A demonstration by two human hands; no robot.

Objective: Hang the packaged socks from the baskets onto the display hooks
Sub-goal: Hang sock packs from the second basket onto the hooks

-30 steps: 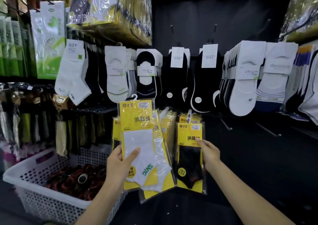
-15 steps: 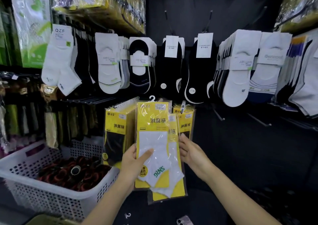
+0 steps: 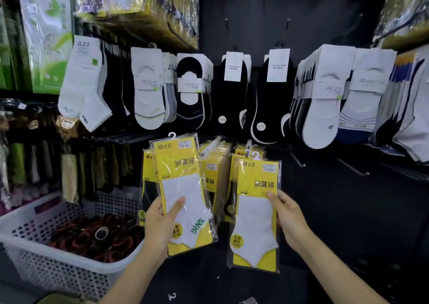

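Basket [image 3: 27,241] of white perforated plastic stands at the far left, below the lower left corner of the display wall. Only dark rolled goods show in it, and I see no yellow packs there. Next comes my left hand [image 3: 160,222], thumb laid across the front and fingers curled behind the left pack [image 3: 183,194], a yellow card with a white sock, gripped by its lower half and held upright. Its white hanger loop [image 3: 171,136] stands free at the top, on no hook that I can make out. Behind and just beside it the hung packs [image 3: 213,166] crowd the left part of the lower row, and one white-tipped hook [image 3: 212,144] pokes out above them. Further right, my right hand [image 3: 287,217] pinches the right pack [image 3: 255,210] along its right edge, thumb in front and fingers behind. That pack hangs lower, in front of more hung stock, and its loop [image 3: 255,155] also seems free. At the right end of the row, bare hooks [image 3: 298,162] jut from the dark wall, well apart from both packs. I judge this to be the step of bringing a pack to its hook, with neither one hung yet. The next move calls for raising one pack until its loop meets a hook tip, threading it on and sliding it back. Which hook suits it I cannot tell.
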